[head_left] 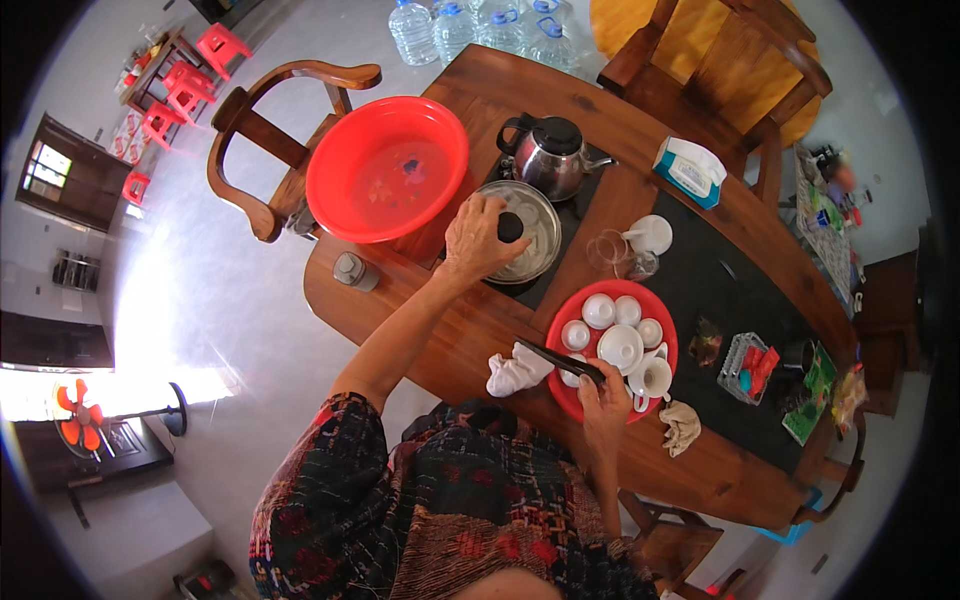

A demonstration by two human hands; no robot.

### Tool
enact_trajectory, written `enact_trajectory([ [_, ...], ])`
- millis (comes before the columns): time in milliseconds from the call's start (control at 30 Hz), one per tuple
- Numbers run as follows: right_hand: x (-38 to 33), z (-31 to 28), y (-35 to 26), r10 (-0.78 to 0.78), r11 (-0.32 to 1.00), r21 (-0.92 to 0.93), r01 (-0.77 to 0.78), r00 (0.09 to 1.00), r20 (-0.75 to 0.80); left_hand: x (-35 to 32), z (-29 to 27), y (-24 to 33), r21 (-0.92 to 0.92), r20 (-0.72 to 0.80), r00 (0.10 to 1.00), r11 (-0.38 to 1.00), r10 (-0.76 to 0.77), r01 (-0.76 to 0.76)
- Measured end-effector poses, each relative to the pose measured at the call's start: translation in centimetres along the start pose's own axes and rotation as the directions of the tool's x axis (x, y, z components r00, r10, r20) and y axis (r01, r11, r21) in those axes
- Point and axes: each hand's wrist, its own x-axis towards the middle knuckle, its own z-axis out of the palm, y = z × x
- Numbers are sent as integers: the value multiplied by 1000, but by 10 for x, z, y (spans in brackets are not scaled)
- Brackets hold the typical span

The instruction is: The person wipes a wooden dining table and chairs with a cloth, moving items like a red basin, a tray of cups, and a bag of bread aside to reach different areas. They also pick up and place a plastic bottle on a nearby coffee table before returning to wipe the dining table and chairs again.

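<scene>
Dark polished wood makes up the table, with a black tea tray set into its top.

On it, the left hand curls over the black knob of a metal pot lid, fingers closed round the knob. The right hand is closed on a pair of dark tongs, whose tips point left over a crumpled white cloth; whether the tips touch the cloth is hard to tell from here.

Just beside the right hand sits a round red tray carrying small white teacups and a white lidded bowl. A beige rag lies at the tray's near edge.

Behind the lid stands a steel kettle with a black handle. To the left, a large red basin holding water rests on a wooden armchair. Further right are a glass pitcher, a white jug and a tissue box. Water bottles stand on the floor beyond the table.
</scene>
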Motion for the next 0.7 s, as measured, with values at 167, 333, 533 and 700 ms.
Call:
enact_trajectory([
  [167,3,-2,5,-49,997,-59,47,998,-34,-28,-14,-15,-102,-153,985,993,-76,61],
  [333,54,-4,3,-253,967,-108,231,925,-284,-62,-16,-30,-147,-137,982,983,-129,109],
  [533,125,6,-17,-120,971,173,165,962,-245,-61,-7,-30,-123,-4,1000,992,6,-7],
  [700,157,-1,-15,-31,975,208,72,980,-195,-64,14,-44,-97,68,997,995,47,-40],
])
